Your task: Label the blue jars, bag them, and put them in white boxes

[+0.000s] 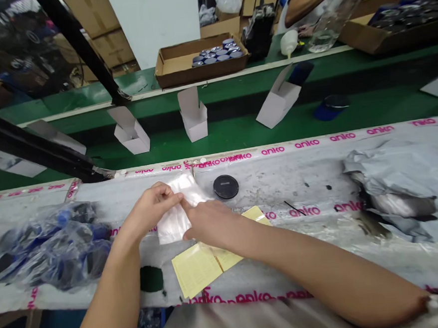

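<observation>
A small clear plastic bag [177, 212] is held up off the white, pink-printed worktop [298, 178] between my left hand [150, 208] and my right hand [208, 222]. The fingers of both hands pinch its upper part. Just below my right wrist lie pale yellow paper sheets [196, 268], partly under my forearm. A round black lid [225, 186] sits beyond the bag, close to my right fingers. To my left lies a clear bag of blue and black items [52, 248].
Crumpled grey plastic sheeting [396, 181] covers the worktop's right side. Beyond its far edge, a green conveyor belt [231, 123] carries several open white cartons [193, 115]. A cardboard tray of metal tins [200, 60] stands farther back, and a co-worker's arm [312, 0] shows at top right.
</observation>
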{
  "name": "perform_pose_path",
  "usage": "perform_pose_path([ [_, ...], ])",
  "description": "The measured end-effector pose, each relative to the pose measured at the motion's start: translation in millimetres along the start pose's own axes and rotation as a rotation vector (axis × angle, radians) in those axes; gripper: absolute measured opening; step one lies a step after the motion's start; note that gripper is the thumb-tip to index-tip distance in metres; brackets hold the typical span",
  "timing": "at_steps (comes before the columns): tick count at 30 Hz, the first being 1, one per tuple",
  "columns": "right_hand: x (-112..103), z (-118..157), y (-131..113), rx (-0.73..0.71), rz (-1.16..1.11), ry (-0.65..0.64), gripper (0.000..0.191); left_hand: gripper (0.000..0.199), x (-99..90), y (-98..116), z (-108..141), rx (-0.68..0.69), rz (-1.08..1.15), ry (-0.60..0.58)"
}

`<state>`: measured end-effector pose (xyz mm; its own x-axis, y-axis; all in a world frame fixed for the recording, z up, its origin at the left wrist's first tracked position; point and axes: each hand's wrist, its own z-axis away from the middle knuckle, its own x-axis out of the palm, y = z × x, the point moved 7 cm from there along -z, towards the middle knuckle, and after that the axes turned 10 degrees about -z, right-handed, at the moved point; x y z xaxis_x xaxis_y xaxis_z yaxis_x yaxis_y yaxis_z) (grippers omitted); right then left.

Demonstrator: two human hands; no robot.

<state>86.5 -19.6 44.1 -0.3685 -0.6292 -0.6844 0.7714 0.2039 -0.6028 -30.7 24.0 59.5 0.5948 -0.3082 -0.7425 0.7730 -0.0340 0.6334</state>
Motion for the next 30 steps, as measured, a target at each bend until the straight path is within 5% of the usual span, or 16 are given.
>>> perform_pose_path([
  [3,-9,-23,-5,0.018,-0.045,0.002,0.065,0.04,-2.3,3,7,0.052,0.031,-0.013],
  [7,-15,-32,-9,0.043,-0.097,0.046,0.071,0.035,3.4,-8,7,0.033,-0.027,-0.002],
  [13,-15,32,5,-0.087,-0.175,0.164,0.04,0.035,17.0,-21,6,0.127,-0.333,0.134],
  [17,-30,73,42,-0.136,-0.704,0.374,0.044,0.031,10.4,-9,25,0.095,-0.471,0.27],
  [21,-29,84,74,-0.045,-1.251,0.456,0.035,0.029,3.4,21,50,0.141,-0.07,0.345],
  [26,-16,82,75,0.004,-1.577,0.377,0.04,0.055,47.3,43,53,0.137,0.485,-0.042],
  [30,-11,82,80,0.021,-1.557,0.385,0.033,0.022,63.9,38,45,0.014,0.707,-0.131],
])
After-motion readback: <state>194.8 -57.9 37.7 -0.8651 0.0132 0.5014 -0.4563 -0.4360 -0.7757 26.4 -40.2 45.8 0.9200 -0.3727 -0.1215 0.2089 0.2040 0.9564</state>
